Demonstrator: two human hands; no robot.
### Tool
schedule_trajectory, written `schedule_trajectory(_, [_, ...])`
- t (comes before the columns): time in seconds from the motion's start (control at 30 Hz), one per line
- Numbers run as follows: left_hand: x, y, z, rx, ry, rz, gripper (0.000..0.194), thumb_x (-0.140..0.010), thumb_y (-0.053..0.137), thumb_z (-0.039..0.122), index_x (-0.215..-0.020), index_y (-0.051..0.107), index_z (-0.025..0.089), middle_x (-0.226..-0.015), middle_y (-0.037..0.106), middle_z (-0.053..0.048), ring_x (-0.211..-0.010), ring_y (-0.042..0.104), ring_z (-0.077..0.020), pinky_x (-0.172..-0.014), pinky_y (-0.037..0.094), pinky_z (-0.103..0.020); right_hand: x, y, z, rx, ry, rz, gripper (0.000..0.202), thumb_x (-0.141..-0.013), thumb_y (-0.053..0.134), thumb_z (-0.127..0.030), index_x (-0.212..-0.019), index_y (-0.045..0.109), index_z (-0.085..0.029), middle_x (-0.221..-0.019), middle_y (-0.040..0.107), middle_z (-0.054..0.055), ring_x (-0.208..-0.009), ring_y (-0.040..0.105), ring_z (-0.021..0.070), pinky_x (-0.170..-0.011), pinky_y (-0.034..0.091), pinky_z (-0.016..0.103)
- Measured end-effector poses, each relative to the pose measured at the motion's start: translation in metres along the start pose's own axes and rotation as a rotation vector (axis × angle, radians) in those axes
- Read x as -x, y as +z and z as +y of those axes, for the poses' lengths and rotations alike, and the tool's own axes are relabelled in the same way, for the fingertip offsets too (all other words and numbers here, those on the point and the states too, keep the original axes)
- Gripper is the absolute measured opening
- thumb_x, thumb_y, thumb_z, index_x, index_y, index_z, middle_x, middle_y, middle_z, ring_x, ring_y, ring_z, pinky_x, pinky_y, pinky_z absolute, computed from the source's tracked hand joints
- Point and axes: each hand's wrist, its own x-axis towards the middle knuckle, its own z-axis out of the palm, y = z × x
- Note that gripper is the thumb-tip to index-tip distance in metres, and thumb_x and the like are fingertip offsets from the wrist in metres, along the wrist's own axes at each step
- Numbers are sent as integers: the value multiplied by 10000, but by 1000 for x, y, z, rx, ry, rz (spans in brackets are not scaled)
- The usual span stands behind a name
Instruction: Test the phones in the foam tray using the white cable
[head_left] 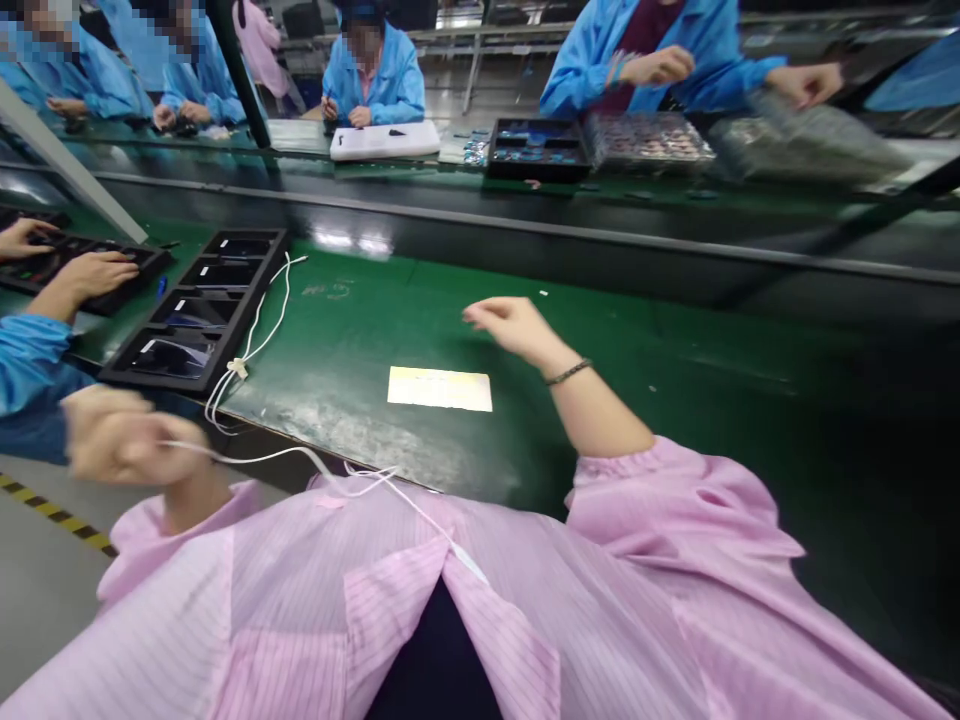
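My left hand [139,440] is blurred, its fingers closed round a thin white cable [277,455] beyond the table's front edge. From there the cable runs to my chest and loops, with a slim white end piece [469,563] lying against my pink smock. Over the green table, my right hand [514,325] is raised with thumb and fingers pinched together; whether anything small sits between them is hidden. Nearest below it lies a pale yellow and white paper slip [440,390]. A second white cable [281,310], with a tan tie [238,368], hangs partly over the table's edge.
A black tray [259,285] with several dark flat panels stands at the left. Beside it, a co-worker's hands [94,275] rest on another black tray. A dark raised ledge [525,235] runs along the back; beyond it, people in blue work with trays and bags.
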Motion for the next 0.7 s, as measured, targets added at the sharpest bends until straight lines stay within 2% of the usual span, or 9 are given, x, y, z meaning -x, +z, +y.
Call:
schedule_trajectory(0.07, [24, 34, 18, 240, 140, -362, 373, -796, 553, 190, -544, 279, 179, -522, 331, 54, -550, 331, -108, -802, 326, -372, 25, 29, -18, -81, -76, -228, 313, -926, 655, -445, -918, 792, -163, -1002, 762, 75, -901, 697, 188, -892, 550, 326])
schedule_trajectory(0.1, [34, 51, 30, 334, 250, -525, 322, -783, 560, 183, -566, 323, 188, -535, 386, 54, -570, 384, -119, -795, 318, -370, 37, 42, -25, -138, -129, -370, 421, -941, 603, -557, -941, 801, -186, -1004, 765, 59, -908, 700, 180, -896, 553, 320])
schedule_trajectory(0.17, [51, 78, 53, 467, 402, -703, 251, -794, 523, 181, -609, 353, 205, -547, 412, 55, -603, 442, -138, -781, 304, -368, 59, 59, -34, -334, -283, -707, 636, -925, 495, -738, -1061, 792, -192, -1081, 756, 67, -992, 689, 193, -973, 525, 350])
schedule_trajectory(0.23, [63, 96, 70, 599, 491, -801, 240, -821, 501, 193, -630, 359, 221, -558, 416, 45, -619, 467, -157, -742, 318, -357, 74, 67, -37, -469, -323, -825, 672, -885, 521, -785, -1073, 791, -200, -1083, 755, 64, -1024, 679, 199, -991, 507, 352])
schedule_trajectory(0.33, [79, 107, 76, 732, 509, -897, 256, -848, 496, 201, -629, 370, 235, -558, 414, 26, -616, 470, -177, -692, 353, -349, 84, 68, -36, -609, -255, -796, 531, -833, 684, -702, -1018, 799, -217, -1062, 756, 47, -996, 675, 188, -938, 514, 323])
schedule_trajectory(0.43, [89, 104, 73, 667, 474, -836, 213, -831, 533, 200, -639, 444, 224, -647, 553, 7, -685, 511, -175, -752, 379, -370, 84, 64, -35, -653, -217, -705, 502, -840, 690, -685, -952, 801, -208, -963, 749, 40, -859, 655, 147, -831, 517, 285])
schedule_trajectory(0.57, [97, 84, 64, 473, 297, -679, 171, -791, 598, 200, -656, 492, 205, -978, 686, -64, -977, 592, -228, -827, 456, -396, 80, 54, -36, -647, -190, -408, 558, -761, 725, -750, -858, 787, -204, -682, 632, -3, -632, 544, 103, -620, 469, 244])
schedule_trajectory(0.63, [103, 70, 56, 452, 172, -698, 215, -797, 609, 163, -647, 459, 197, -1091, 668, -101, -1035, 606, -233, -807, 520, -376, 76, 43, -38, -719, -218, -269, 540, -738, 744, -757, -812, 775, -223, -622, 574, -19, -592, 521, 102, -568, 456, 238])
schedule_trajectory(0.7, [109, 56, 47, 473, 35, -773, 251, -826, 593, 86, -665, 431, 189, -1123, 652, -114, -911, 635, -162, -743, 546, -301, 71, 30, -41, -819, -283, -180, 453, -739, 788, -701, -781, 769, -250, -581, 534, -32, -573, 509, 97, -561, 467, 226])
